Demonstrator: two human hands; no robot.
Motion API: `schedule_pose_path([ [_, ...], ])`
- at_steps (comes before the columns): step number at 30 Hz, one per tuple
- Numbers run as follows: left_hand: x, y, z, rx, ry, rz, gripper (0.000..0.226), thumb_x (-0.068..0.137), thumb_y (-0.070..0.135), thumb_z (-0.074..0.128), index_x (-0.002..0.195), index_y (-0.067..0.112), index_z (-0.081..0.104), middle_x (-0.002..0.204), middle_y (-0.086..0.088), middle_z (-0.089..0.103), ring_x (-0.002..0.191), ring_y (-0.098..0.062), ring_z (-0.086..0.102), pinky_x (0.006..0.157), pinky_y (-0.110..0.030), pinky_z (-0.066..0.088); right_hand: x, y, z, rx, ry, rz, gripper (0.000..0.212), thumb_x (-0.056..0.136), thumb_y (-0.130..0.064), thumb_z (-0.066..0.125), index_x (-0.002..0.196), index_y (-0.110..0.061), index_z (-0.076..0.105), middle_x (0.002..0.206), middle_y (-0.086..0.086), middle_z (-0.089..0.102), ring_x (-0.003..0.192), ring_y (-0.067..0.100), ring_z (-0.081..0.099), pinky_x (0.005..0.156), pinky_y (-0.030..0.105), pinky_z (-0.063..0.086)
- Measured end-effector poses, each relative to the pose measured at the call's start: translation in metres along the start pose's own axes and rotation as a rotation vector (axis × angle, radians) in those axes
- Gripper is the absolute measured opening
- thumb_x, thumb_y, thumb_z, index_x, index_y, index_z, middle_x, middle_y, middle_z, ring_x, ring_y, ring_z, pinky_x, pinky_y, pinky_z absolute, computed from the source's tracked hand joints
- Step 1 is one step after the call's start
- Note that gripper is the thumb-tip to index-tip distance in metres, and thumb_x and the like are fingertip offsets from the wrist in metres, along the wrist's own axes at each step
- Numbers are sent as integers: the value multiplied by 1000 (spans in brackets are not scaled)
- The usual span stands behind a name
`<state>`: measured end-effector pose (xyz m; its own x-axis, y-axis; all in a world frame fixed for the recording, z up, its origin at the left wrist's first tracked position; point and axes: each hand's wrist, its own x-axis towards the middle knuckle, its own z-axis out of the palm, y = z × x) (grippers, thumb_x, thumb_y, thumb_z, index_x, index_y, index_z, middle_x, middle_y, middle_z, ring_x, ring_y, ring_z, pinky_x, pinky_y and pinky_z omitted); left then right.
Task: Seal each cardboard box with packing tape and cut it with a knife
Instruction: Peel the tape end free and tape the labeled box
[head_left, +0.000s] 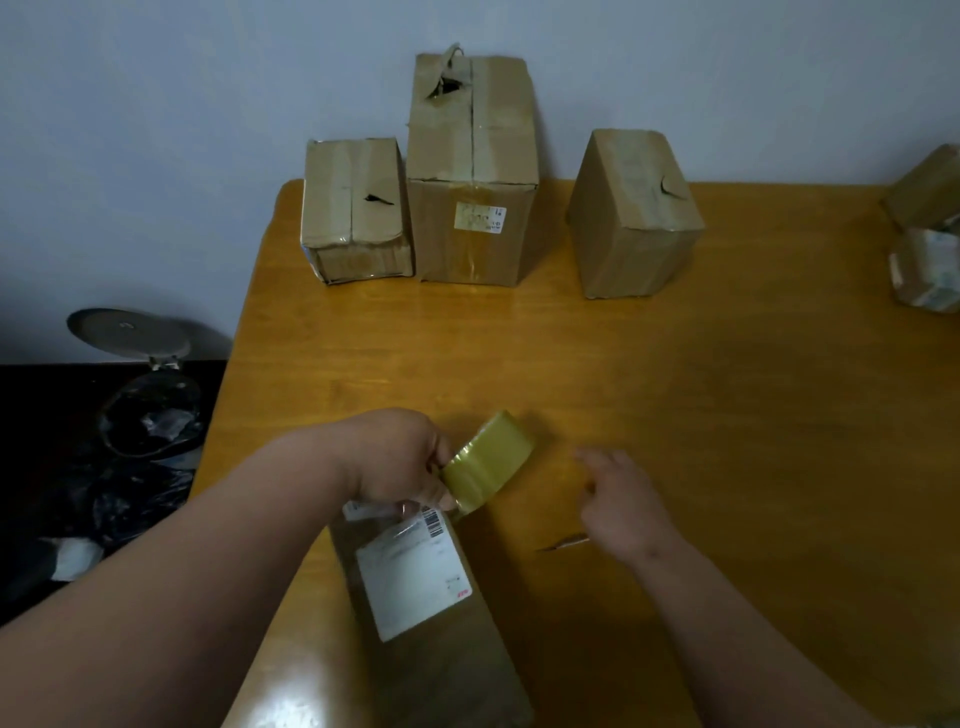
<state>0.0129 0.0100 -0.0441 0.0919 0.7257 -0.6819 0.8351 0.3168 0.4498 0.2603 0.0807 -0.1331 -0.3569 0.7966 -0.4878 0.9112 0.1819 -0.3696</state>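
Bin (148, 415): at 9 o'clock, off the desk; round, with a grey lid tipped up and a dark crinkled bag liner inside.
Left hand (400, 457): at 6 o'clock; its grip was pinched on the tape roll, thumb and fingers curled round the near rim.
Flat box (436, 623): one long brown cardboard box at 6 o'clock, lying on the desk under the left hand; smooth matte top with a white rectangular shipping label (415, 577) and a barcode strip at its far end.
Tape roll (488, 462): one thick cylinder of glossy yellowish-clear packing tape, held tilted just above the flat box's far end, near the frame's centre.
Small box (356, 208): at 11 o'clock; squat, creased cardboard with a torn slit in the top seam.
Tall box (472, 171): at 12 o'clock, touching the small box; upright, with a ragged hole and a curled flap at the top, a pale sticker on its front, and shiny tape down the seam.
Knife (563, 544): one thin, pointed blade lying flat on the desk at 5 o'clock, partly under the right hand.
Right hand (618, 504): at 5 o'clock; its grip was loose and spread, holding nothing.
Angled box (636, 213): at 1 o'clock, apart from the tall box; turned corner-on, with a small torn tab on top.
Edge boxes (927, 234): at 3 o'clock, cut off by the frame; count unclear.
Desk (727, 389): glossy orange-brown wood with a rounded corner.
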Motion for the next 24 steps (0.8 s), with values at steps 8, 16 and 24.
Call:
schedule_pose_path([
  [8,3,0,10,-398,34,-73,15,87,21,73,73,24,68,54,3,66,48,-5,61,50,-18,48,-19,37,34,-47,170,-73,54,78,-5,58,128,-18,47,134,7,33,121,28,35,102,36,36],
  [16,3,-1,13,-495,46,-95,8,87,19,73,82,14,69,53,2,64,47,-7,60,51,-22,49,-30,71,27,-112,123,-96,21,81,-8,60,101,-16,58,124,6,42,116,23,41,97,28,37],
  [24,2,-3,18,-679,70,-125,8,85,12,74,87,6,70,69,-9,67,57,-16,63,50,-27,50,-26,71,19,-310,95,-65,19,96,-30,48,108,-20,59,121,0,48,112,21,45,94,33,41],
])
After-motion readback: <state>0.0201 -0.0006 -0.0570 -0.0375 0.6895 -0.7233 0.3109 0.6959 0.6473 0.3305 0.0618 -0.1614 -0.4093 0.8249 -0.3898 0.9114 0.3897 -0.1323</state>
